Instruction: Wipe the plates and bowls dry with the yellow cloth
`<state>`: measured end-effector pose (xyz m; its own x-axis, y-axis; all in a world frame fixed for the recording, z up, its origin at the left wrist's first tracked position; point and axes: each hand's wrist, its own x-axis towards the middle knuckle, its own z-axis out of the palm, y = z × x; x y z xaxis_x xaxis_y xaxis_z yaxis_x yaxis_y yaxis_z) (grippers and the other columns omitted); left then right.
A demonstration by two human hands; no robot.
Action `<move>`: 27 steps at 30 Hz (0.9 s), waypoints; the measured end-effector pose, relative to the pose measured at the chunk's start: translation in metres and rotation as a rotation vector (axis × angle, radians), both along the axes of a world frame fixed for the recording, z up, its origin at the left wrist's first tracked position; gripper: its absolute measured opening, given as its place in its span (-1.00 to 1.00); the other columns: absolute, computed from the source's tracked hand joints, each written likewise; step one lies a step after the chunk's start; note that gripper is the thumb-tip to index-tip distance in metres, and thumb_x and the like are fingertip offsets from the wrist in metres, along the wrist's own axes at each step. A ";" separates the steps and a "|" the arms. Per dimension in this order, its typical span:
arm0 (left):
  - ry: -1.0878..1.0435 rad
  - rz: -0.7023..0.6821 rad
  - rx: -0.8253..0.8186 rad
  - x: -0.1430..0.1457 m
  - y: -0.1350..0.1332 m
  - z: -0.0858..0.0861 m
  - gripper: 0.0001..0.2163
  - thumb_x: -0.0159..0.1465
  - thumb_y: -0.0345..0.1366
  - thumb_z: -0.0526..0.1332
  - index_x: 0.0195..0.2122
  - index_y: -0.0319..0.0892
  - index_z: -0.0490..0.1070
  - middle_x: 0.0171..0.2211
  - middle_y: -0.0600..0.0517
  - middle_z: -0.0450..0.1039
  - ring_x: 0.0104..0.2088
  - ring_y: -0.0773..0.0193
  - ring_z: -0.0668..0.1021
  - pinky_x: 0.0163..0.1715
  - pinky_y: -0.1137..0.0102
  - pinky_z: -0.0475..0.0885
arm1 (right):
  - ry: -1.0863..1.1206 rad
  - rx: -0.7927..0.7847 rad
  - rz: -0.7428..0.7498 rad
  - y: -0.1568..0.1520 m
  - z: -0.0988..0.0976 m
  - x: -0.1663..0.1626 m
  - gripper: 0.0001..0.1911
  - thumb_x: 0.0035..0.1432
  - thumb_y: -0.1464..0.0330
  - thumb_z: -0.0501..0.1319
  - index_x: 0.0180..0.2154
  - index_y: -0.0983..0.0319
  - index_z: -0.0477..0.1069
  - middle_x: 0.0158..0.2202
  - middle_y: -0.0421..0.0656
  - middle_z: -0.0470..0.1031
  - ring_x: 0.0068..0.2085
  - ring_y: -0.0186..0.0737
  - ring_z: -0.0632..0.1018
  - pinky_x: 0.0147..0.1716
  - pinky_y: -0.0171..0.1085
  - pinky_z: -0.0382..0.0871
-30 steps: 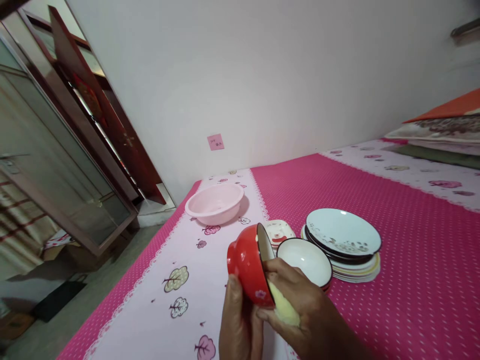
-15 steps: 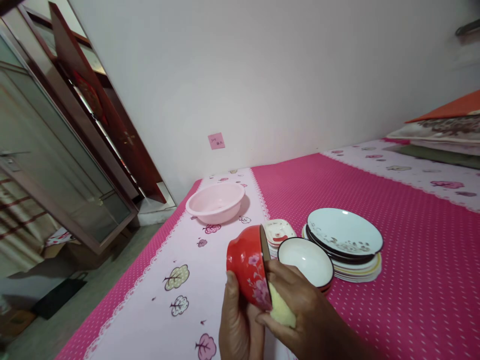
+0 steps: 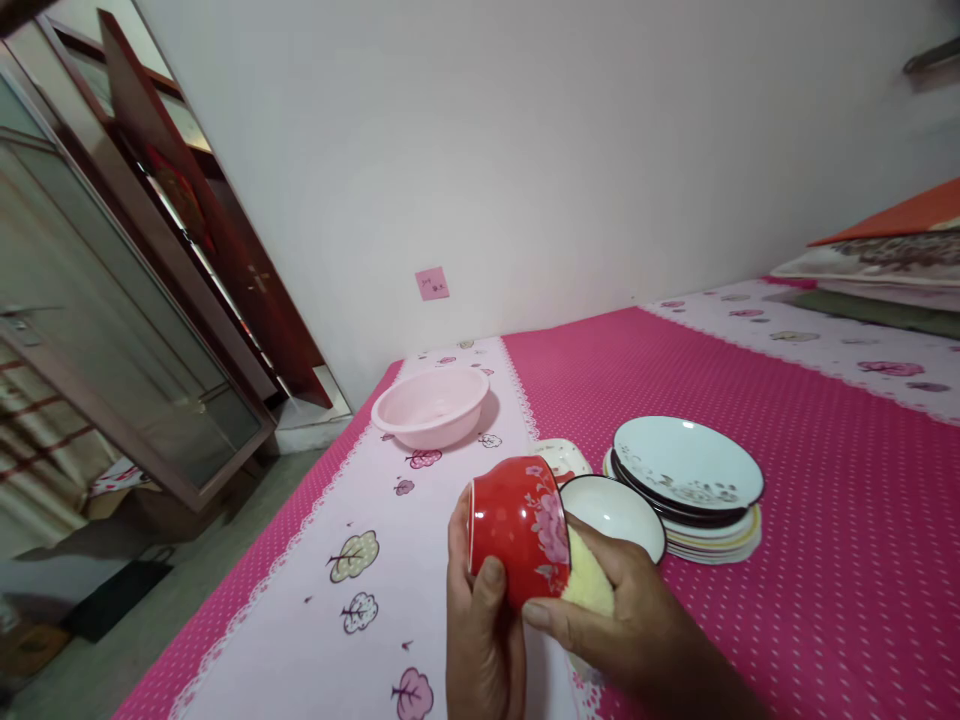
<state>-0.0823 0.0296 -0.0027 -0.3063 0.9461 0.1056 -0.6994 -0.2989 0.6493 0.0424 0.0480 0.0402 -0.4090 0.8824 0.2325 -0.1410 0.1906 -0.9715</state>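
A red bowl with pink flowers is held on its side in front of me, its mouth facing right. My left hand grips it from below and the left, thumb on the outer wall. My right hand holds a pale yellow cloth at the bowl's rim, thumb on the outside; the other fingers are partly hidden inside or behind the bowl. Just beyond stand a white bowl with a dark rim and a small square patterned dish, partly covered by the red bowl.
Right of the bowls is a stack of plates, a pale floral one on top. A pink basin stands farther back on the pink-and-white bedspread. Folded bedding lies at the far right. The bedspread's edge drops to the floor at left.
The red bowl has been turned in my hands, so more of its outer wall and base shows. My left thumb has shifted right across it, and the right hand with the cloth has moved slightly right.
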 end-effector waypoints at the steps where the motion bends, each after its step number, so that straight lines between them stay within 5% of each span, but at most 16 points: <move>1: -0.030 -0.009 -0.008 -0.001 0.001 -0.001 -0.31 0.23 -0.14 0.42 0.38 0.03 0.27 0.24 -0.14 0.49 0.27 -0.13 0.47 0.29 0.04 0.36 | -0.060 0.075 -0.046 0.000 -0.003 -0.001 -0.64 0.00 0.38 0.33 -0.10 0.22 0.56 -0.10 -0.09 0.64 -0.07 -0.02 0.61 0.00 -0.11 0.51; 6: -0.184 -0.064 -0.162 0.002 0.004 0.008 -0.57 0.25 -0.06 0.39 0.09 -0.12 0.59 0.06 -0.16 0.63 0.20 -0.16 0.54 0.25 0.01 0.41 | -0.371 0.460 -0.170 0.004 -0.028 -0.008 -0.64 0.02 0.46 0.31 -0.08 0.20 0.56 0.03 0.00 0.59 0.10 0.10 0.55 0.19 0.06 0.40; 9: -0.171 -0.035 -0.193 0.005 0.004 0.015 -0.58 0.29 -0.04 0.35 0.09 -0.17 0.59 0.10 -0.20 0.59 0.22 -0.13 0.52 0.27 0.05 0.40 | -0.376 0.514 -0.171 0.007 -0.036 -0.010 -0.67 0.09 0.47 0.28 -0.06 0.20 0.55 0.03 0.00 0.59 0.12 0.08 0.54 0.19 0.05 0.39; 16: 0.045 -0.003 -0.045 0.000 0.000 0.007 -0.33 0.29 -0.12 0.37 0.40 0.03 0.23 0.28 -0.14 0.44 0.30 -0.08 0.44 0.32 0.08 0.32 | 0.021 -0.002 0.053 0.002 0.000 0.001 -0.62 0.06 0.34 0.33 -0.04 0.24 0.54 -0.14 -0.11 0.64 -0.15 -0.08 0.61 -0.12 -0.17 0.53; 19: -0.038 -0.015 -0.014 0.000 -0.001 0.004 -0.41 0.31 -0.12 0.35 0.35 0.01 0.32 0.25 -0.11 0.49 0.30 -0.07 0.44 0.32 0.09 0.31 | 0.032 -0.057 0.092 -0.001 0.004 0.002 -0.57 0.02 0.33 0.34 -0.02 0.24 0.54 -0.11 -0.10 0.65 -0.13 -0.06 0.61 -0.12 -0.16 0.53; 23: -0.209 -0.177 -0.017 -0.004 0.003 0.005 -0.67 0.36 -0.03 0.26 -0.01 -0.08 0.66 -0.01 -0.09 0.67 0.18 -0.03 0.57 0.31 0.15 0.33 | -0.243 0.356 -0.101 -0.004 -0.009 -0.006 -0.62 -0.10 0.48 0.38 -0.15 0.20 0.57 -0.07 -0.06 0.63 -0.06 0.03 0.60 -0.01 -0.08 0.51; 27: -0.310 -0.241 -0.051 -0.011 0.006 0.009 -0.63 0.44 -0.03 0.14 -0.15 -0.11 0.71 -0.12 -0.10 0.71 -0.06 0.11 0.70 0.23 0.21 0.41 | -0.456 0.773 -0.228 -0.006 -0.022 -0.016 -0.62 0.02 0.61 0.26 -0.10 0.23 0.56 -0.15 -0.01 0.65 -0.16 0.02 0.62 -0.07 -0.02 0.53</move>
